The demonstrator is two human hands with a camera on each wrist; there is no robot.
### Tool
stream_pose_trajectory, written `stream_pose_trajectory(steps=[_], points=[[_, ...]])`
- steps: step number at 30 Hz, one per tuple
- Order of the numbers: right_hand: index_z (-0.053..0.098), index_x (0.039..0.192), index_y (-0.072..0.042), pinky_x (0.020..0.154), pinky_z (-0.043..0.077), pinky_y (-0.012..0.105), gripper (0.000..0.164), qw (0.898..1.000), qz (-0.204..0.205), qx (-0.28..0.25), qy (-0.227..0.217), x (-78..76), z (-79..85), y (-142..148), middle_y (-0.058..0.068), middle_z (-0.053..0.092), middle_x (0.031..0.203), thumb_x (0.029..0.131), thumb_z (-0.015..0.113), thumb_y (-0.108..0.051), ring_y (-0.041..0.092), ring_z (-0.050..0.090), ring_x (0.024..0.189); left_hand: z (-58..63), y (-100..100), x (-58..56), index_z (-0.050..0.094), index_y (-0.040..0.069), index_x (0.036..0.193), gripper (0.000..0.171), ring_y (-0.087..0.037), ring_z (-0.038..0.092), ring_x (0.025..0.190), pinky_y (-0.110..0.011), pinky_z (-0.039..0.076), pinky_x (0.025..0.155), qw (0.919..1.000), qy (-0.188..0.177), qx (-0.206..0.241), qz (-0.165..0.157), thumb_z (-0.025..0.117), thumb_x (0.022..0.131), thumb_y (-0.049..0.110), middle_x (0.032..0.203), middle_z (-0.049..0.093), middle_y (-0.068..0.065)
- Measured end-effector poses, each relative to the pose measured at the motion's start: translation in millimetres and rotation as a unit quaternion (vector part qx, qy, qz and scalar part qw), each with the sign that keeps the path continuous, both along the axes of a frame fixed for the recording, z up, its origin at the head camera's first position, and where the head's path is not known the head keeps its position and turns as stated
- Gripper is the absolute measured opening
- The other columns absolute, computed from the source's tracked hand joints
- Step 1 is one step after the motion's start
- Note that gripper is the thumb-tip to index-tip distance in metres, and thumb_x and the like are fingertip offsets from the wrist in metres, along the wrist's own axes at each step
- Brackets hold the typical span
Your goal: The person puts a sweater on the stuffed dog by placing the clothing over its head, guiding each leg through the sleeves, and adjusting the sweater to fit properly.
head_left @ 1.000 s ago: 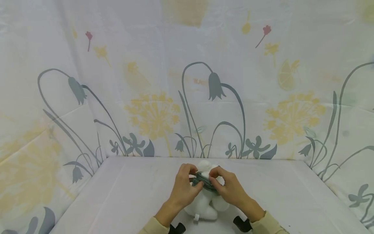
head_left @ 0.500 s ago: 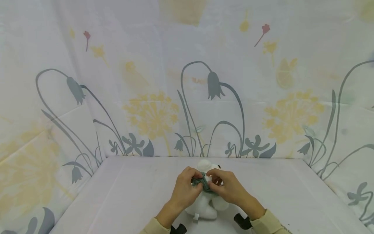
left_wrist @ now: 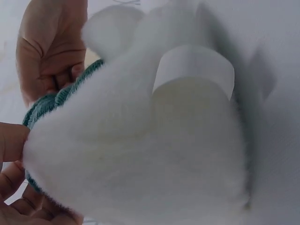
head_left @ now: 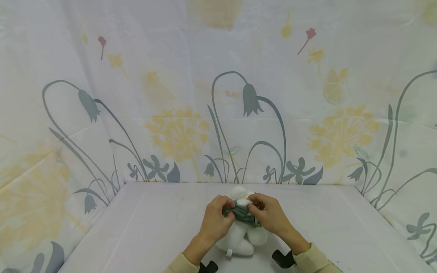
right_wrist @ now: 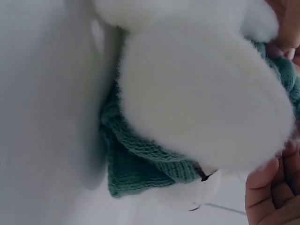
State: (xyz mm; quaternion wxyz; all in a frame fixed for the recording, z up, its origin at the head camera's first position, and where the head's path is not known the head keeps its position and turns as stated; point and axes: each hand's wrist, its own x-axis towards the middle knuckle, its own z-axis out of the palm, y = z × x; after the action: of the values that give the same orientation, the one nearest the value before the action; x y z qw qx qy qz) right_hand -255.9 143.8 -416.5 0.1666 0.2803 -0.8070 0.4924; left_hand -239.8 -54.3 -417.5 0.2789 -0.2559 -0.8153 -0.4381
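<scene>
A white plush toy (head_left: 235, 242) sits on the table in front of me, with a green knitted scarf (head_left: 241, 214) round it below the head. My left hand (head_left: 215, 220) pinches the scarf's left part between thumb and fingers. On the other side, my right hand (head_left: 271, 214) holds the scarf's upper right edge with thumb and forefinger. White fur (left_wrist: 131, 136) fills most of the left wrist view, with a white tag (left_wrist: 197, 70) sticking out. Ribbed scarf folds (right_wrist: 140, 168) hang beside the fur in the right wrist view. The toy's face is mostly hidden.
The toy rests on a white-covered table (head_left: 153, 223). Behind it hangs a flower-printed cloth (head_left: 191, 91), which also covers the sides. Black wrist devices (head_left: 283, 259) show below both forearms.
My right hand has shifted slightly right and away from the left hand after drawing closer to it. The scarf, bunched half a second ago, now lies spread wider between the hands.
</scene>
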Motion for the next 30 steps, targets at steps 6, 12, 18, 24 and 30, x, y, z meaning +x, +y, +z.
stream_pose_trajectory(steps=[6,12,18,24,30], points=[[0.064,0.105,-0.002,0.053,0.049,0.030,0.013,0.992,0.027,-0.053,-0.109,-2.4,-0.6,3.9,0.008,0.063,0.081,0.093,0.061,-0.007,0.022,0.059,0.064,1.3,-2.3,0.6,0.063,0.012,0.080,0.022,-0.011,0.049,0.071,-0.025,0.044,0.065,0.9988,-0.042,-0.014,0.020,0.063,0.066,-0.005,0.080,0.055,0.002],[0.062,0.110,-0.017,0.056,0.050,0.028,0.021,0.997,0.008,0.027,-0.078,1.4,2.1,0.5,-0.001,0.061,0.083,0.091,0.066,-0.023,0.013,0.058,0.066,4.0,-3.2,2.1,0.061,0.010,0.081,0.014,-0.014,0.051,0.072,-0.025,0.043,0.065,0.9966,-0.083,0.000,-0.002,0.074,0.076,0.010,0.079,0.058,0.001],[0.063,0.109,-0.023,0.053,0.047,0.027,0.021,0.996,-0.002,0.064,-0.059,1.9,1.6,-4.1,-0.005,0.055,0.077,0.091,0.065,-0.033,0.011,0.052,0.063,0.1,-0.3,0.8,0.058,0.013,0.082,0.020,-0.008,0.049,0.066,-0.022,0.042,0.061,0.9941,-0.108,0.008,0.002,0.075,0.074,0.005,0.075,0.057,0.005],[0.063,0.103,-0.019,0.048,0.044,0.026,0.011,0.998,0.009,0.038,-0.058,1.2,0.7,-5.3,-0.004,0.054,0.073,0.093,0.063,-0.025,0.009,0.048,0.057,-3.8,2.6,1.6,0.059,0.013,0.080,0.019,-0.008,0.054,0.067,-0.022,0.045,0.062,0.9958,-0.088,0.012,0.019,0.068,0.072,-0.001,0.078,0.060,0.003],[0.063,0.105,-0.007,0.054,0.046,0.026,0.013,0.994,0.054,-0.029,-0.087,0.1,1.7,-2.3,0.005,0.058,0.078,0.095,0.060,-0.014,0.013,0.053,0.062,1.3,0.9,3.9,0.060,0.017,0.080,0.017,-0.009,0.052,0.066,-0.025,0.042,0.056,0.9885,-0.135,-0.047,0.048,0.064,0.070,0.003,0.077,0.059,0.007]])
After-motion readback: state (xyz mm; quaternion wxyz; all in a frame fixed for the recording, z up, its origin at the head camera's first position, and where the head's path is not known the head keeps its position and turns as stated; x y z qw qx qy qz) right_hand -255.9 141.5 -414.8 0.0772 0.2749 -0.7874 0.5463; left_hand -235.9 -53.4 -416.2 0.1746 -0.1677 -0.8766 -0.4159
